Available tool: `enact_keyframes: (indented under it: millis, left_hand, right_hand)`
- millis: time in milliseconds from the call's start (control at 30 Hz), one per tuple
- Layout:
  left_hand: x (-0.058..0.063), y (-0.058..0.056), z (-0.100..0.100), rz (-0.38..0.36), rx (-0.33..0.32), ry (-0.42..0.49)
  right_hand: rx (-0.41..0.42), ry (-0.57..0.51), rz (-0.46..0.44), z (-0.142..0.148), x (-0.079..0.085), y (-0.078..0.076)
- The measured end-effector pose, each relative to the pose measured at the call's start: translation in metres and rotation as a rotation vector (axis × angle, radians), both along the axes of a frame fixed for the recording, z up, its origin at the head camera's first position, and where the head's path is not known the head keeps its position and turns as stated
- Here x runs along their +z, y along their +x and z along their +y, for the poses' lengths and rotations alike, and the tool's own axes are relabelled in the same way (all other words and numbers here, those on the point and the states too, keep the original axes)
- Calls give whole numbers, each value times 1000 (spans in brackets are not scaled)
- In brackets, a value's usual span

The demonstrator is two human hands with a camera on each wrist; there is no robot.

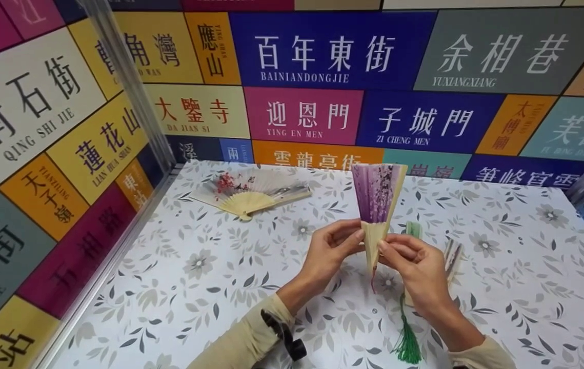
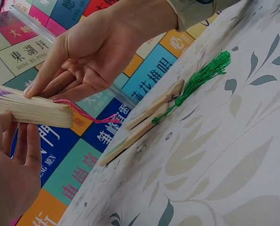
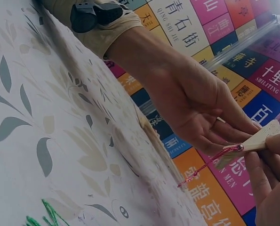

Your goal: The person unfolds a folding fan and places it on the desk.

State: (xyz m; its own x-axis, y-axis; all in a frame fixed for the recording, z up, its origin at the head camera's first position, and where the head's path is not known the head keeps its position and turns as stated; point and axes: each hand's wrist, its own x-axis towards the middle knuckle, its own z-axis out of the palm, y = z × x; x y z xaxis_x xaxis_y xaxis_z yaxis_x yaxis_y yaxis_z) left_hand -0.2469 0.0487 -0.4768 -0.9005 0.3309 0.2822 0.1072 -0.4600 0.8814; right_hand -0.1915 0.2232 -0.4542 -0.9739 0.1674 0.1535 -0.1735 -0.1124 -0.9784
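A purple folding fan with a floral print and pale wooden ribs stands upright, only partly spread, above the table. On its left side, my left hand pinches the ribs between thumb and fingers. My right hand pinches the opposite edge of the ribs near the lower end. From the pivot end hangs a pinkish-red cord, best seen in the wrist views. In the left wrist view, the pale rib stack lies between both hands' fingertips.
A spread fan with red blossoms lies at the back left of the patterned table. Behind my right hand are a folded green fan, a green tassel and another folded fan. Sign-covered walls enclose the back and left.
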Motion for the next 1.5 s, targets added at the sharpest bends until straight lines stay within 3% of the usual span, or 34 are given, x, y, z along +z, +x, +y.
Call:
enact_keyframes:
  millis: [333, 1500]
  left_hand:
    - [1, 0, 0, -16, 11, -12]
    - [3, -1, 1, -60, 25, 46]
  right_hand:
    - [44, 14, -14, 1, -1, 1]
    - [63, -96, 7, -2, -3, 3]
